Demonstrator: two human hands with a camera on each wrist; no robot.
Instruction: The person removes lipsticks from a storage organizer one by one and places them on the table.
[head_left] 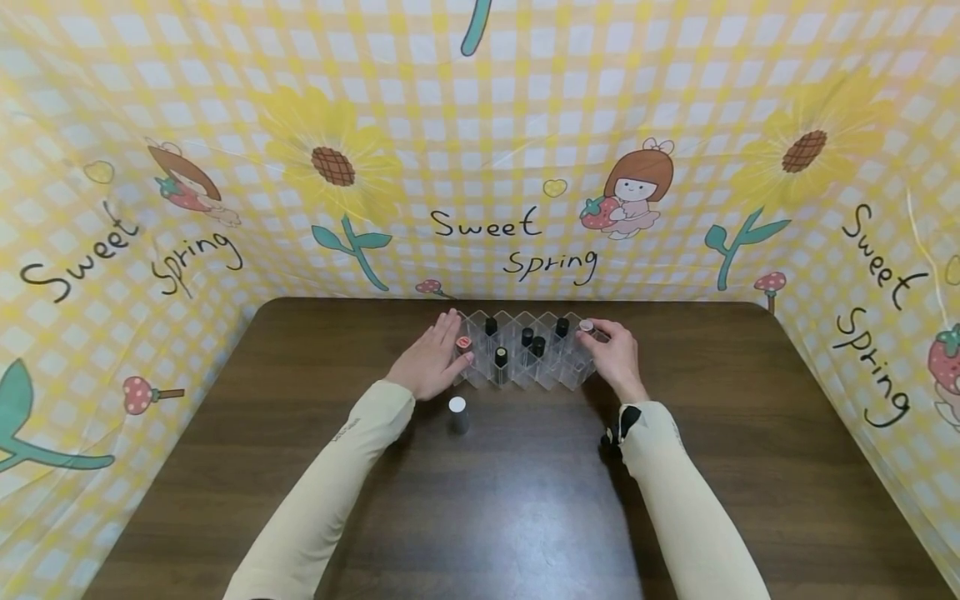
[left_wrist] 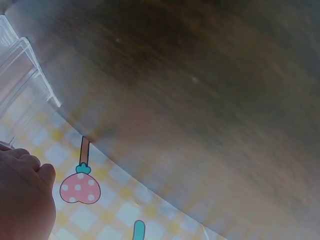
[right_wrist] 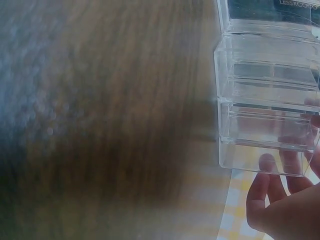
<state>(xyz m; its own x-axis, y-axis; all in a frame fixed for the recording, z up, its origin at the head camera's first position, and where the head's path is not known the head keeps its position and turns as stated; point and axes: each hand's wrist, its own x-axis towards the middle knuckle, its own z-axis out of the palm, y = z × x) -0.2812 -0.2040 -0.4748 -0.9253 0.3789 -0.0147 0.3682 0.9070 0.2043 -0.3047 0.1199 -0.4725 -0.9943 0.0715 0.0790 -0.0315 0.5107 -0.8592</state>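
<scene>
A clear, diamond-celled lipstick organizer (head_left: 517,377) stands near the back edge of the table, with several dark-capped lipsticks (head_left: 537,346) upright in its cells. My left hand (head_left: 431,360) lies along its left end, fingers straight and thumb at the front corner, beside a lipstick with a red-and-white top (head_left: 464,342). At the right end, my right hand (head_left: 618,357) pinches a pale-topped lipstick (head_left: 586,326) by its upper part, over the back right cell. Clear cell walls (right_wrist: 270,90) show beside the fingers in the right wrist view.
A silver tube with a white top (head_left: 459,415) stands upright on the brown wooden table (head_left: 510,508), in front of the organizer's left end. A yellow checked cloth (head_left: 480,133) hangs behind the table and along both sides.
</scene>
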